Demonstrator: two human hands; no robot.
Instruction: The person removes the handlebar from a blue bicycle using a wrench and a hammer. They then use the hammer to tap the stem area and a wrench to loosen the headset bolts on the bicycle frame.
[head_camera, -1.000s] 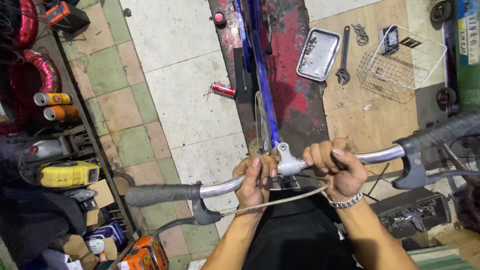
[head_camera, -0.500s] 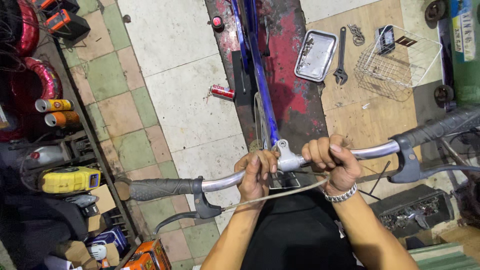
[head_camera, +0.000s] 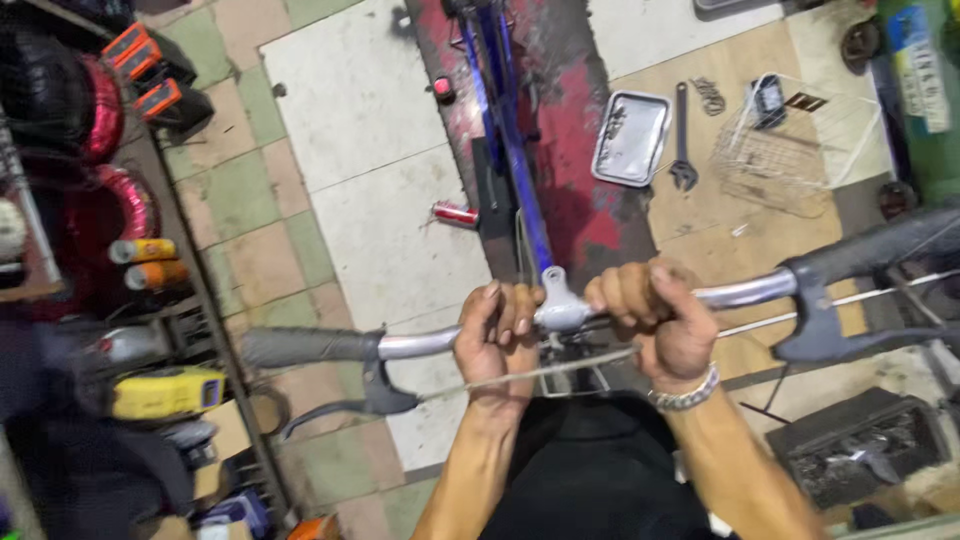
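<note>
A silver bicycle handlebar runs across the view, with grey grips at both ends and black brake levers. My left hand is wrapped around the bar just left of the stem clamp. My right hand, with a metal bracelet on the wrist, grips the bar just right of the clamp. The blue bicycle frame extends away from the stem above a red floor patch. A thin cable passes under both hands.
On a plywood sheet at the upper right lie a metal tray, a wrench and a white wire basket. A red can lies on the tiles. Shelves of tools and spray cans stand along the left. A dark toolbox sits at the lower right.
The view has shifted slightly and the handlebar has swung a little, its left end lower in the picture. Both hands keep the same hold beside the stem.
</note>
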